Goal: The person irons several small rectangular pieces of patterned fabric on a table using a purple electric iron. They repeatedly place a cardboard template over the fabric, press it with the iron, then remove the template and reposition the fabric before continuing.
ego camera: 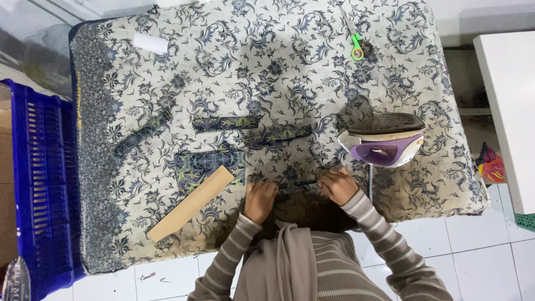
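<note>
Pinching a narrow dark fabric strip (301,183) between them, both hands, left (260,199) and right (337,185), curl shut on its ends at the surface's (390,33) six o'clock edge; a purple iron (383,140) stands at two o'clock from the right hand.

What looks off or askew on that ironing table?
Nothing is damaged or spilled. The purple and white iron stands on its heel near the table's right side, close beside the right hand. Green-handled scissors lie near the far edge.
</note>
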